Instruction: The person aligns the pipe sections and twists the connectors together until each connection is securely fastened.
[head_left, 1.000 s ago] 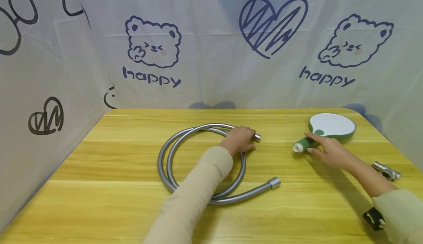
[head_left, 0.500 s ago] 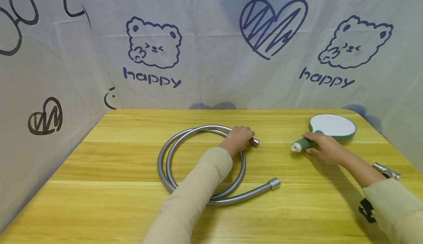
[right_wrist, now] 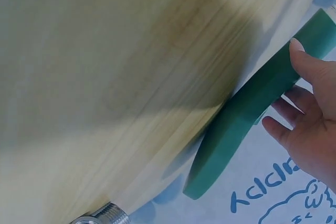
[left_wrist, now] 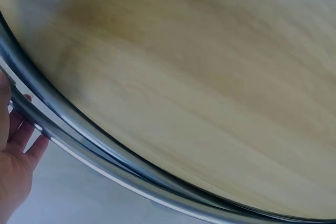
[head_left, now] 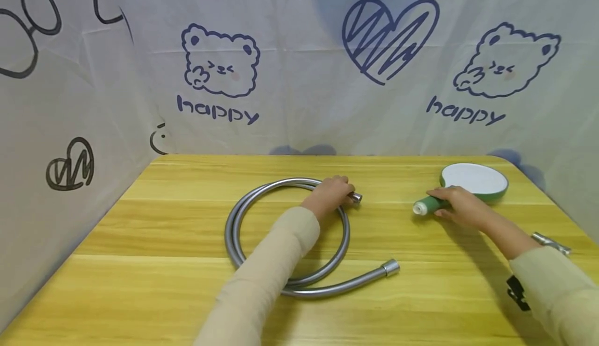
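A grey metallic shower hose lies coiled in the middle of the table. My left hand grips it close to one end, whose chrome connector pokes out past the fingers. The hose's other end fitting rests nearer the front. To the right, my right hand holds the green handle of a shower head with a white face. In the right wrist view, the thumb and fingers wrap that green handle; its white threaded tip points left in the head view.
A chrome fitting lies at the table's right, partly behind the right forearm. A small black object sits by the right sleeve. White cloth with drawings hangs behind the wooden table.
My left hand has shifted slightly left, drawing the hose's connector along with it. My right hand has closed further round the shower head's handle, and the forearm has moved a little left.
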Available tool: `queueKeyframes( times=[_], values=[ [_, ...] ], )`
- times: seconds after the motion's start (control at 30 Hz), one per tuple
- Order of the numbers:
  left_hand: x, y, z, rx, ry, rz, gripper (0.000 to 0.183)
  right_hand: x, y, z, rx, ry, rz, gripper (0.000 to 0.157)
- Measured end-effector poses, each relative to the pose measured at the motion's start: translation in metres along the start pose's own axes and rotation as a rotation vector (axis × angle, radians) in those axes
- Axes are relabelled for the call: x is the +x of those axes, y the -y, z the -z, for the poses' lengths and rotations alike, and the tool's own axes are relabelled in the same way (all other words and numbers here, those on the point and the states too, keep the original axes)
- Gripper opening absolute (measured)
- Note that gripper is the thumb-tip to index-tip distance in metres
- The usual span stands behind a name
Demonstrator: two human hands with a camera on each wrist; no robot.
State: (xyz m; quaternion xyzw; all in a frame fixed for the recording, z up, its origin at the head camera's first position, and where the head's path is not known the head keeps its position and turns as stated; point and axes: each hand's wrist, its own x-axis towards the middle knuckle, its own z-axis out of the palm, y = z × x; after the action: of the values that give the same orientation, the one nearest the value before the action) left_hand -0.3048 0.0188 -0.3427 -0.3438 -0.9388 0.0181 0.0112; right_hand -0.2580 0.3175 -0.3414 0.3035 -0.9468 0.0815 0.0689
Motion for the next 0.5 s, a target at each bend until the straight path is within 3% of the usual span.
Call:
queueKeyframes(
  times=[0.37, 0.5],
  values=[
    [0.0030, 0.0005, -0.0008, -0.162, 0.032, 0.050, 0.023, 0.0051, 0.0021, -0.0003, 0.021, 0.041, -0.060, 0.040],
    [0.0029, 0.0000, 0.0000, -0.152, 0.037, 0.050, 0.025, 0.0081, 0.0059, -0.0006, 0.030, 0.036, -0.057, 0.039]
  ],
)
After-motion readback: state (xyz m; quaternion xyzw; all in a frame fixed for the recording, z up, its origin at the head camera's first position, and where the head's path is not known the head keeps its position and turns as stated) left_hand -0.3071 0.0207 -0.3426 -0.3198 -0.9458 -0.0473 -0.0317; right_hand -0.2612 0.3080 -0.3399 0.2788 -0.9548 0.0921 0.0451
